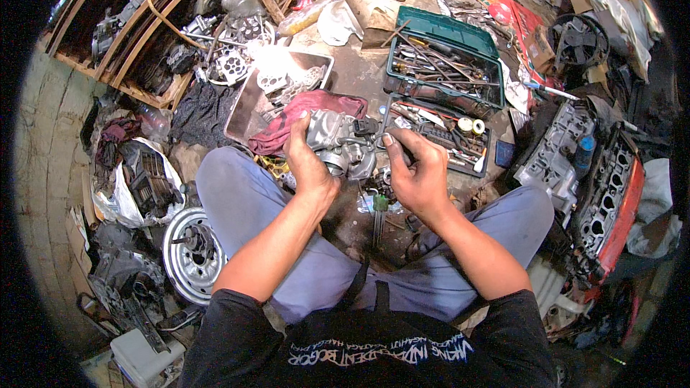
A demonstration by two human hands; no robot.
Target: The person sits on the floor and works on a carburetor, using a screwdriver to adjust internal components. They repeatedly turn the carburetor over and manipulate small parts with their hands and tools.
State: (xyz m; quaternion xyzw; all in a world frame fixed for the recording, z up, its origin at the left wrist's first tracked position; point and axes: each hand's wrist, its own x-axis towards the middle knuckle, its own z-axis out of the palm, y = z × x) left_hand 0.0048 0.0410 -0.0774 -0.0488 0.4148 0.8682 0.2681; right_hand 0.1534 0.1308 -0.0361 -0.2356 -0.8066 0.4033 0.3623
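A silver metal throttle body (332,131) with a black plastic piece and a round bore is held up in front of me. My left hand (307,162) grips it from the left, thumb upright along its side. At its right side, my right hand (420,172) is closed, thumb and forefinger pinched together by the black piece. Whatever those fingertips hold is too small to make out. Behind the throttle body, a dark red cloth (287,123) hangs over the near edge of a metal tray (238,111) with metal parts in it.
A green toolbox (449,27) full of hand tools lies open ahead, a tool tray (471,168) before it. Cylinder heads (552,154) line the right. On the left are a steel wheel (188,262) and a wooden shelf (129,29) of parts. My crossed legs frame the workspace.
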